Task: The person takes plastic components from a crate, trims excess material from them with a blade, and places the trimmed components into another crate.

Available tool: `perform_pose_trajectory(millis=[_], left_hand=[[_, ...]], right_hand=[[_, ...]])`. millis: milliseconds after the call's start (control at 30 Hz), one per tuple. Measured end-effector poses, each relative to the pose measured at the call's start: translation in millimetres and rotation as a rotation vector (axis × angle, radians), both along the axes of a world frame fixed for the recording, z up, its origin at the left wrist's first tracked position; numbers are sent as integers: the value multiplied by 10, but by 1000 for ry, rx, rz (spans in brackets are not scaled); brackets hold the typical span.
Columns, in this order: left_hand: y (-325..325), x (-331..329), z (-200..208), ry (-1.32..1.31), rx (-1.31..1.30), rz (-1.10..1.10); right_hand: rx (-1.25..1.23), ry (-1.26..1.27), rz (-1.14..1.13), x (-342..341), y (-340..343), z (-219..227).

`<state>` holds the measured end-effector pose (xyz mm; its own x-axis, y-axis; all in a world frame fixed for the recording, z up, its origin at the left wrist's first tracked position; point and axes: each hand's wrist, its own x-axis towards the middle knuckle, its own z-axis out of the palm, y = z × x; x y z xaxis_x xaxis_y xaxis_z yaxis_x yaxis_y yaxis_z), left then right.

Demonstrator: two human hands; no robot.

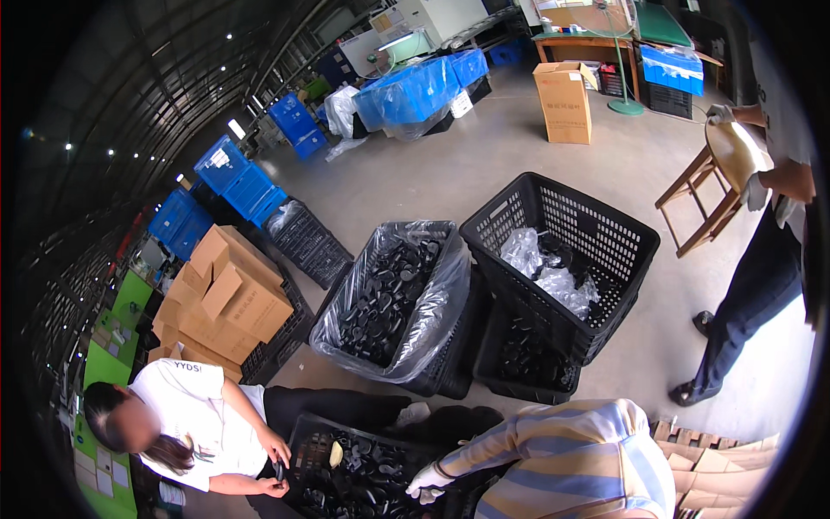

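My right hand (428, 481), in a pale glove below a striped sleeve (545, 432), reaches from the lower right into a black crate (303, 426). Its fingers curl down among the small, rounded black plastic parts (367, 476) there; whatever they grip is hidden. My left hand is out of view. A yellowish scrap (336, 454) lies on the parts. Across the crate's left side, a seated co-worker in a white T-shirt (186, 415) holds a black part (279, 471) in both bare hands.
Beyond stand a plastic-lined crate (454, 333) full of black parts and a tilted black crate (596, 216) with clear bags, resting over a lower one (527, 389). Cardboard boxes (246, 303) stand left. At right, a standing person (778, 216) in gloves holds a wooden stool (713, 182).
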<state>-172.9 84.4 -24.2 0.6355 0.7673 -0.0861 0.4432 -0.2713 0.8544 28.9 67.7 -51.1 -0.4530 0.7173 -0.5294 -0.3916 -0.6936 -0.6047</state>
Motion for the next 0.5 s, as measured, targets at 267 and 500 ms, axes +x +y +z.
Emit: perform_pose_trajectory(millis=[267,500], left_hand=[[-459,235,520,-273,236,159],[-492,464,751,-482,254,338]], right_hand=[[141,-65,182,49,-206,329],[409,-49,79,112,-263,976]])
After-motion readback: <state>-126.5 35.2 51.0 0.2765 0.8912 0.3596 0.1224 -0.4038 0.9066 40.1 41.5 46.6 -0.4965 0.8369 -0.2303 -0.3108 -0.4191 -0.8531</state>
